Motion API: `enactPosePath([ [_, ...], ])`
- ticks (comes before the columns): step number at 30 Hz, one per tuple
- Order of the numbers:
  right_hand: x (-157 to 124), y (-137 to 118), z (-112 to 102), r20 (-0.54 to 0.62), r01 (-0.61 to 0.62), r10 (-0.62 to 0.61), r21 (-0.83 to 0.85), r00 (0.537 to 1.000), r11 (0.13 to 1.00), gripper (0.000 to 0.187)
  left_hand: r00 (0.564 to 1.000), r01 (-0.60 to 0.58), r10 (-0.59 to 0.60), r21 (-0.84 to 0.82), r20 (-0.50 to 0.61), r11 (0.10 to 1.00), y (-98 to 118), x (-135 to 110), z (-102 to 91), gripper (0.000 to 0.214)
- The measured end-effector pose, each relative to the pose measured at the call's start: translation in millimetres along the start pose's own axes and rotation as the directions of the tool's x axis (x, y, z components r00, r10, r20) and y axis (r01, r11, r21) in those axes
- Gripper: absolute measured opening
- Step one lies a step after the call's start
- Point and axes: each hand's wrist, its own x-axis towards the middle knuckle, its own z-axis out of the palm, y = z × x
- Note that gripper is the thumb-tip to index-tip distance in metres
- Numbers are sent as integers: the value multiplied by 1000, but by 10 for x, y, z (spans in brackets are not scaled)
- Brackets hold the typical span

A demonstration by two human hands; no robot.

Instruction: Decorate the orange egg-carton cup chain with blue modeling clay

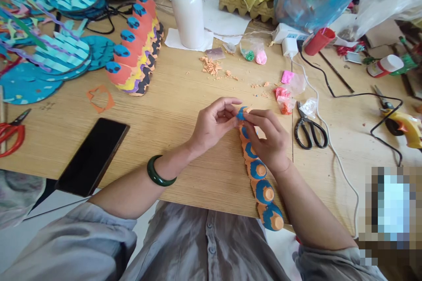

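A long bumpy strip [261, 170], covered in orange and blue clay like a row of egg-carton cups, lies toward me on the table. Its nearest end reaches the table's front edge, and small orange discs top the nearer blue bumps. My left hand [216, 120], with a dark green bangle on the wrist, has its thumb and fingers closed on the strip's far end from the left. From the right, my right hand [268, 134] pinches the same far blue bump and covers part of the strip. The exact fingertip contact is partly hidden.
A red, yellow and black bumpy piece [136, 48] stands back left, beside a white bottle [187, 13]. A phone [94, 156] lies left, black scissors [310, 129] right. Orange scraps [211, 66] and clay packets [283, 96] lie beyond my hands. A white cable [325, 129] runs along the right.
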Motion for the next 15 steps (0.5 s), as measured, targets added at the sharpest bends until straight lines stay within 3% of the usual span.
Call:
enactPosePath([
  [2, 7, 0, 2, 44, -39, 38, 18, 998, 999, 18, 1000, 0, 1, 36, -15, 999, 9, -3, 2, 50],
  [6, 3, -14, 27, -142, -197, 216, 139, 966, 971, 18, 999, -39, 40, 68, -26, 997, 38, -2, 2, 53],
  [8, -3, -22, 35, -108, -151, 163, 110, 981, 982, 17, 998, -52, 54, 59, -26, 997, 45, -3, 1, 53],
  [10, -8, -17, 39, -3, -137, 138, 95, 990, 986, 16, 998, -56, 58, 62, -21, 996, 46, -7, 0, 52],
  [12, -10, 1, 41, -4, -212, 214, 143, 977, 967, 14, 998, -62, 63, 86, -11, 994, 45, -11, -3, 49],
  [15, -10, 31, 52, -98, -329, 363, 255, 927, 909, 12, 997, -75, 75, 95, 0, 993, 47, -10, -8, 43],
])
